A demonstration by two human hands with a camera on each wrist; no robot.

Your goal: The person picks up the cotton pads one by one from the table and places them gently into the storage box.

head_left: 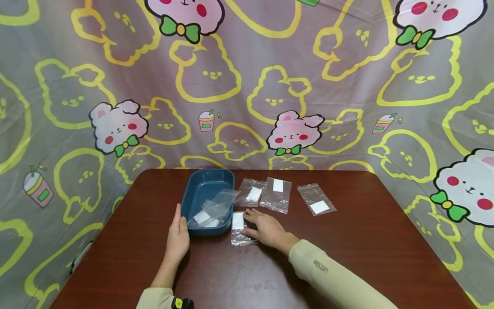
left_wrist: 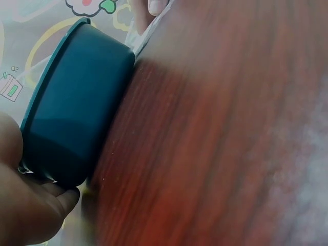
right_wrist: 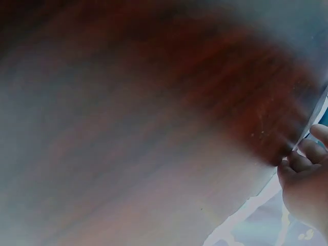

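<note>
A dark blue tray (head_left: 193,193) stands on the brown table (head_left: 347,240) and holds a few clear zip bags (head_left: 215,209) with white pads. My left hand (head_left: 178,229) lies flat against the tray's front left corner, fingers straight. In the left wrist view that hand (left_wrist: 31,210) touches the tray's wall (left_wrist: 77,113) low down. My right hand (head_left: 263,227) rests on another clear zip bag (head_left: 238,227) just right of the tray, thumb at its lower edge. Seen from the right wrist, the curled fingers (right_wrist: 302,164) pinch the bag's thin edge (right_wrist: 310,123).
Three more clear bags with white pads lie behind my right hand: one (head_left: 252,193) beside the tray, one (head_left: 276,195) in the middle, one (head_left: 316,199) farther right. A cartoon-print cloth (head_left: 247,86) hangs behind and around the table.
</note>
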